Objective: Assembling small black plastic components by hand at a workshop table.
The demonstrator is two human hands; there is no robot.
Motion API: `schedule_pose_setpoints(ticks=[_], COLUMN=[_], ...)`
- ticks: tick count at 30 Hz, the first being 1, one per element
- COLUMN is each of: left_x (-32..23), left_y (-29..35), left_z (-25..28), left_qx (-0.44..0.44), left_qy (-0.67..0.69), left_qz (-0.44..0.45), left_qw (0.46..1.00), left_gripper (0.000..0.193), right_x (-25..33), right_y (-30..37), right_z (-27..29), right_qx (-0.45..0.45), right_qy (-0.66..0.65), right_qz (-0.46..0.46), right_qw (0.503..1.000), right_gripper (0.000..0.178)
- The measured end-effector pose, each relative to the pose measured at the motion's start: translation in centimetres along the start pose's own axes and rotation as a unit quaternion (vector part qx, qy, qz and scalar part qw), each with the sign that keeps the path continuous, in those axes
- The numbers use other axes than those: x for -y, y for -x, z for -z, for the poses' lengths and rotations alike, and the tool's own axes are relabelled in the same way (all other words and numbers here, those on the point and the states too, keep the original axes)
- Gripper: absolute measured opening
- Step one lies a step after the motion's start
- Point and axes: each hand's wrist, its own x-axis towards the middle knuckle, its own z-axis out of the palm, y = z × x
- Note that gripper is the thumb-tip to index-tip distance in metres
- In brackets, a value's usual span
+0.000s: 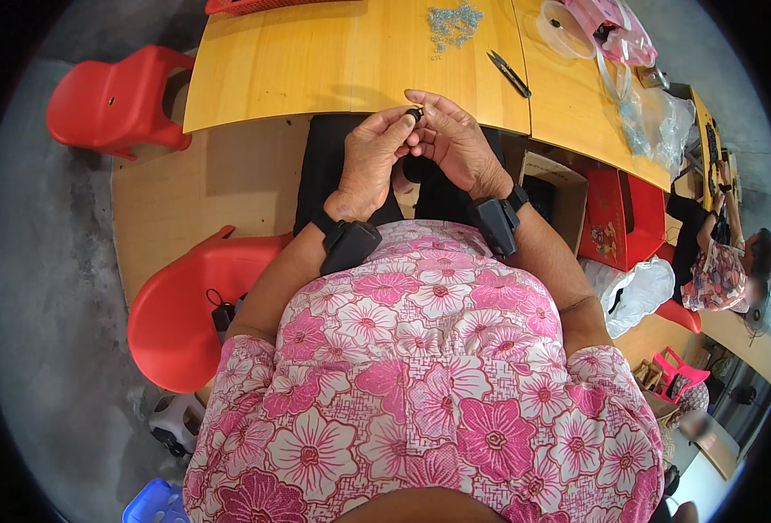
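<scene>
Both of my hands meet just over the near edge of the yellow wooden table (316,70). Between their fingertips is a small dark round piece (415,113), too small to name. My left hand (373,157) pinches it with thumb and forefinger. My right hand (455,144) closes on it from the other side, its forefinger raised over the top. On the table beyond my hands lies a loose heap of small silvery-blue pieces (453,26). To the right of the heap rests a pair of black thread snips (509,74).
Red plastic stools (111,100) stand at the left. A clear plastic bowl (564,30), a pink bag (617,30) and a clear plastic bag (660,126) lie at the table's right. Below are a cardboard box (556,170) and a red box (608,218). Another person (717,270) sits far right.
</scene>
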Motion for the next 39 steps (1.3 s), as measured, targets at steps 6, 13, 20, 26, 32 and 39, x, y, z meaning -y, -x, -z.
schedule_pose_setpoints(ticks=[6,13,20,26,32,39], left_x=[0.4,0.5,-0.7,-0.9,-0.4,-0.9], left_y=[-0.4,-0.3,-0.8,-0.7,-0.9,-0.7], left_z=[0.6,0.4,1.0,0.8,0.9,0.7], left_qx=[0.003,0.048,0.038,0.022,0.005,-0.014], left_qy=[-0.026,-0.102,-0.28,-0.376,-0.364,-0.411], left_qz=[-0.012,-0.064,-0.148,-0.174,-0.213,-0.227], left_qw=[1.0,0.991,0.948,0.91,0.907,0.883], left_gripper=[0.02,0.022,0.015,0.014,0.015,0.014], right_x=[-0.1,-0.3,1.0,0.9,1.3,1.7], right_y=[0.1,0.5,0.5,-0.1,0.0,0.0], right_z=[-0.3,-0.2,0.3,0.8,1.6,0.8], right_qx=[0.008,-0.024,-0.01,0.002,0.038,-0.052], right_qy=[-0.021,-0.081,0.005,-0.013,-0.047,0.073], right_qz=[-0.002,0.012,-0.027,-0.042,-0.147,-0.05], right_qw=[1.0,0.996,1.0,0.999,0.987,0.995], right_gripper=[0.048,0.038,0.043,0.037,0.027,0.021])
